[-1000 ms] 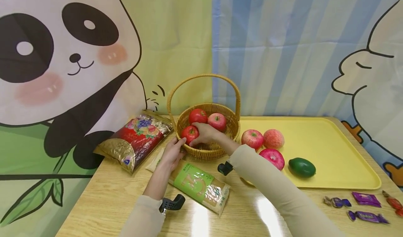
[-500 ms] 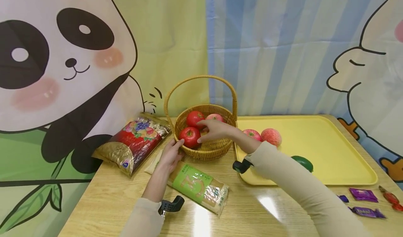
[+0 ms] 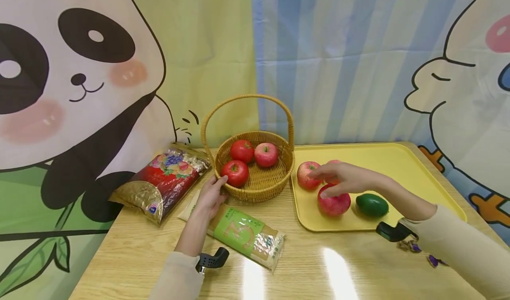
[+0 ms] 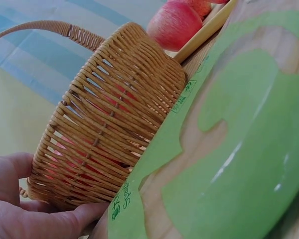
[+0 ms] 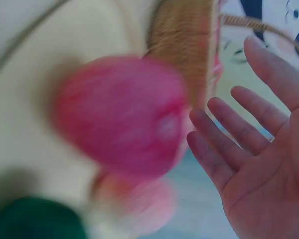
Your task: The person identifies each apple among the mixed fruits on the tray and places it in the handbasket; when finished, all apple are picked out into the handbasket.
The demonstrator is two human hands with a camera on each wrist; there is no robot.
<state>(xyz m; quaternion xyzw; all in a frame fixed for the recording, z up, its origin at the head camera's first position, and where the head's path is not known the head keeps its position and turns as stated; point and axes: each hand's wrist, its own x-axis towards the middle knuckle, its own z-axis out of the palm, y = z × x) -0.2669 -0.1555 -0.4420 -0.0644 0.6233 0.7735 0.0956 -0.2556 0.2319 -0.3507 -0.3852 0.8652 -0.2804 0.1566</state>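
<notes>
My left hand (image 3: pixel 211 196) holds the near left side of a wicker basket (image 3: pixel 259 196); in the left wrist view the thumb is at the rim and the fingers lie low along the wall. Inside the basket are two red apples (image 3: pixel 235 173) and a pinker apple (image 3: pixel 266 154). My right hand (image 3: pixel 350 178) hovers with spread fingers above the yellow tray (image 3: pixel 422 189), holding nothing. Under it lies a deep pink apple (image 3: pixel 334 204), large and blurred in the right wrist view. Beside that are another apple (image 3: pixel 307 176), a peach mostly hidden by the hand, and a dark green oval fruit (image 3: pixel 372 205).
A packet with a green label (image 3: pixel 243 233) lies in front of the basket, partly under the left forearm. To the left sits a red and gold bag (image 3: pixel 167 180). Wrapped candies (image 3: pixel 410 246) show beside the right sleeve. A printed curtain (image 3: pixel 338 69) hangs behind the table.
My right hand has let go of the front red apple in the basket, pulled out, and swung right over the tray. My left hand stays at the basket. The head view has shifted slightly right.
</notes>
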